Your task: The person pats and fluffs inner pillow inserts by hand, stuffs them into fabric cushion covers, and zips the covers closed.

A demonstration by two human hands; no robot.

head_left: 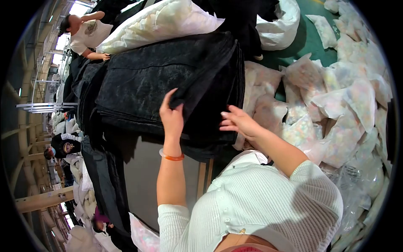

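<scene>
A thick stack of black fabric pieces (142, 82), perhaps folded garments or covers, lies in front of me. My left hand (171, 119), with an orange bangle at the wrist, pinches the edge of the top piece between thumb and fingers. That piece's near right part is lifted and folded back, showing black cloth (214, 92) beneath. My right hand (241, 122) is held over the right end of the stack, fingers apart and holding nothing. Whether its fingertips touch the cloth I cannot tell.
A large stuffed white bag (159, 26) lies behind the stack. A grey tabletop (161, 176) shows nearer me. Several filled translucent bags (340, 109) pile up on the right by the green floor (308, 40). A co-worker (88, 35) stands at the far left; others are farther off.
</scene>
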